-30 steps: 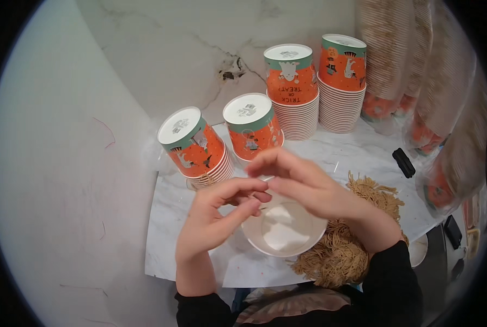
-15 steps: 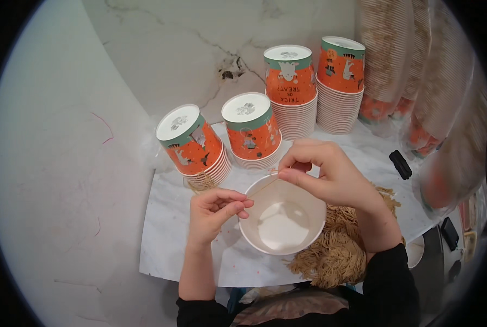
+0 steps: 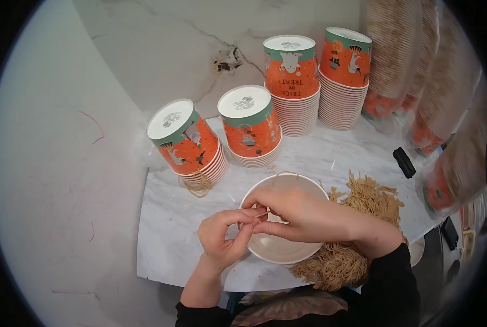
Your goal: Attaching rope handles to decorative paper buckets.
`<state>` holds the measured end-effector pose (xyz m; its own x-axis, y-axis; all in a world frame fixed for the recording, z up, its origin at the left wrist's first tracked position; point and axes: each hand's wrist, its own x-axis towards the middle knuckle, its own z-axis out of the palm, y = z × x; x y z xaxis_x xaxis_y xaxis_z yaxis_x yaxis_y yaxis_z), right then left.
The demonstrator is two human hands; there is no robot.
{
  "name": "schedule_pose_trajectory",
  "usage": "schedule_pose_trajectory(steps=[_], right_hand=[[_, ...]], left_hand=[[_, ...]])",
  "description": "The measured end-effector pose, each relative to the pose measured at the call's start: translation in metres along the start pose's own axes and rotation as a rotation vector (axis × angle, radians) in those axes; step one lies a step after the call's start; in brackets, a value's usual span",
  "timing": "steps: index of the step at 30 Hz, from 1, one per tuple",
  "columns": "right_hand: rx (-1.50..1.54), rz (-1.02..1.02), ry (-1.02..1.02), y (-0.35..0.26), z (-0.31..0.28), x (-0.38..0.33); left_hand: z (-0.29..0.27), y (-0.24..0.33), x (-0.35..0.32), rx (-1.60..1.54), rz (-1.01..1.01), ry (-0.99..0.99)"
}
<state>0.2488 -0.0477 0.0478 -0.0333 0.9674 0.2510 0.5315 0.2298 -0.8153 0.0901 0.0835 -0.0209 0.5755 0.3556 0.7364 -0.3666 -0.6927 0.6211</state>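
Note:
A white paper cup (image 3: 280,252) lies on the marble table (image 3: 167,240) with its open mouth facing me. A thin twine loop (image 3: 285,174) arches over its far rim. My right hand (image 3: 309,219) lies across the mouth and holds the cup, its fingertips at the left rim. There my left hand (image 3: 223,242) pinches a short twine end against the rim, fingertip to fingertip with the right. A heap of tan twine pieces (image 3: 366,200) lies just right of the cup, under my right wrist.
Behind the cup stand stacks of upside-down orange cups: a leaning stack (image 3: 188,140), a second stack (image 3: 250,124) and two taller stacks (image 3: 291,82), (image 3: 344,71). Bagged cup stacks (image 3: 453,114) hang at the right. A small black object (image 3: 404,162) lies near them.
My right hand has come down from the cup's far rim and across its mouth to the left rim. My left hand has risen to meet it there. The cup has shifted slightly.

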Motion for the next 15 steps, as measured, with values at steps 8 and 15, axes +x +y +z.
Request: schedule_pose_trajectory(steps=[8, 15], right_hand=[[-0.145, -0.076, 0.196, -0.001, -0.008, -0.003], [-0.185, -0.049, 0.196, -0.007, -0.012, -0.005]], left_hand=[[0.002, -0.004, 0.003, 0.114, 0.074, 0.09], [-0.005, -0.001, 0.006, 0.223, 0.136, -0.081]])
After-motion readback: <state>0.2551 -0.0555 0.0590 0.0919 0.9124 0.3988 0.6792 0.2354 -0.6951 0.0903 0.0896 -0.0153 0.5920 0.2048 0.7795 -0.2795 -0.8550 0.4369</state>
